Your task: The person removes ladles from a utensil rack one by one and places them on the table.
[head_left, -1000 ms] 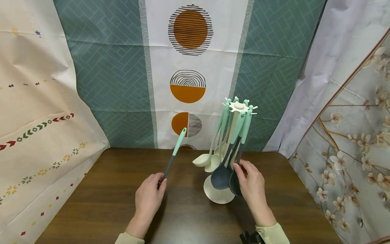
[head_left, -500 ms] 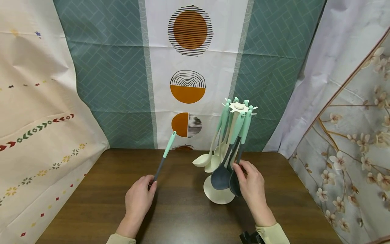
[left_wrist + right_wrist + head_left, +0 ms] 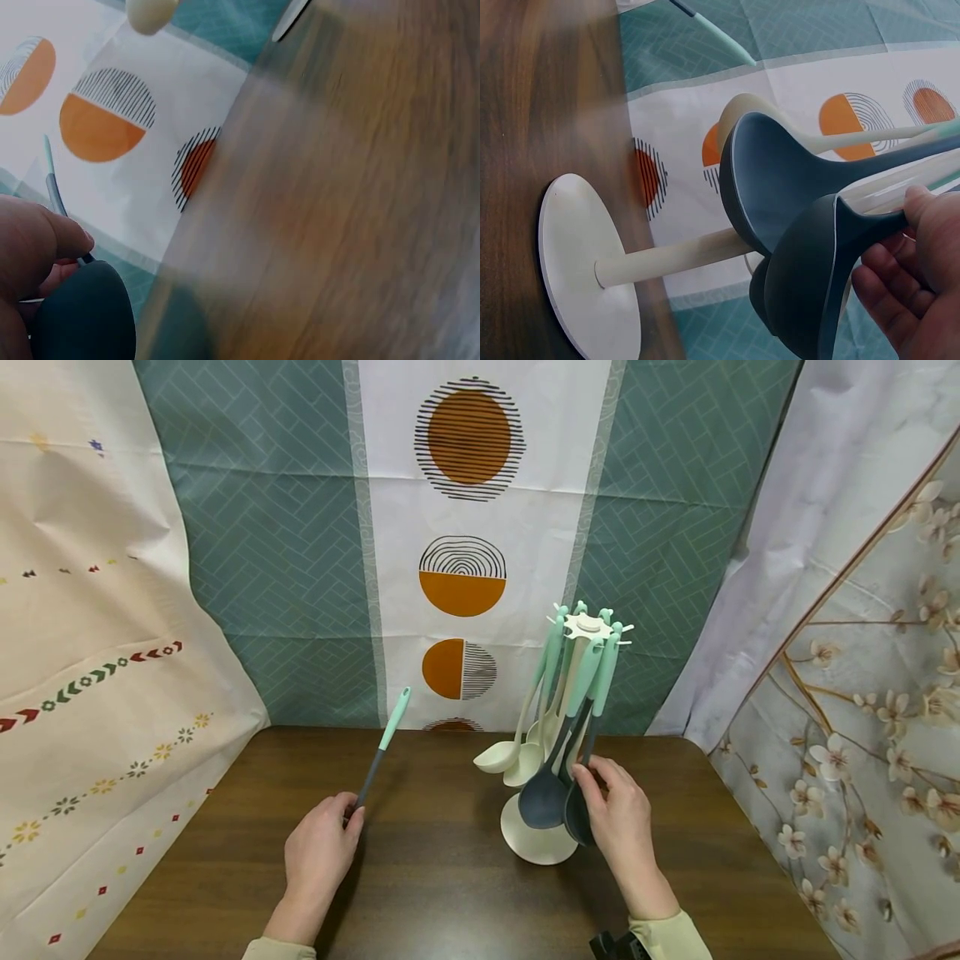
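My left hand (image 3: 322, 843) grips a mint-handled utensil (image 3: 393, 718) low on its dark shaft, the handle pointing up and away. A dark rounded head (image 3: 86, 315) shows below that hand's fingers in the left wrist view, partly cut off, so its exact kind is unclear. On the right, my right hand (image 3: 618, 810) pinches the neck of a dark ladle (image 3: 802, 277) between thumb and fingers. This ladle hangs on a white utensil stand (image 3: 534, 839), its mint handle at the top. Another dark ladle (image 3: 772, 165) hangs close beside it.
Cream-headed utensils, including a cream ladle (image 3: 497, 757), hang on the stand's left side. The brown wooden table (image 3: 435, 893) carries the stand. Behind it hangs a patterned cloth (image 3: 277, 568), with more fabric at both sides.
My left hand has moved left and slightly nearer to me, carrying the mint-handled utensil away from the stand. The right hand keeps its hold on the ladle in the same place.
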Tool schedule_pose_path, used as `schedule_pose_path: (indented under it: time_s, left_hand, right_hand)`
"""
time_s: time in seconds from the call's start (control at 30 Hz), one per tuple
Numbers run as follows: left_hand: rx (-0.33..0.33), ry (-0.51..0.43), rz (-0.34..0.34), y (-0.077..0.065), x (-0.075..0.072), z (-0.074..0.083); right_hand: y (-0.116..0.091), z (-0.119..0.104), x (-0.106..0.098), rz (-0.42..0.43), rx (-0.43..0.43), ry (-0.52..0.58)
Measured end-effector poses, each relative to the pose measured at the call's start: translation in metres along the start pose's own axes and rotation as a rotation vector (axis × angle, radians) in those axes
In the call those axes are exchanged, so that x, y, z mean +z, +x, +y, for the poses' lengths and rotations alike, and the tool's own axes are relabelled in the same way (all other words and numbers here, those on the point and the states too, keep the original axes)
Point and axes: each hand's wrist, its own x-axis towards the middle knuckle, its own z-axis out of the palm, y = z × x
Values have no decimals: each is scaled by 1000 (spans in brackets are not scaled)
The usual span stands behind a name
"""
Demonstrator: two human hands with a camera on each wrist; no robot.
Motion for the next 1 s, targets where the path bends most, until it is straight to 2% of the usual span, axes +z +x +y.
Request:
schedule_pose_path:
  time_s: [0.33,0.6,1.0]
  left_hand:
    - [-44,28,-39,4,-11,-18]
    - [-50,59,-36,5,-22,-34]
    - [-106,72,-91,7,-30,-54]
  right_hand:
    - [0,1,-1,2,0,-1]
    - [0,0,-1,-3,3,4]
    - [1,0,0,-7,5,2]
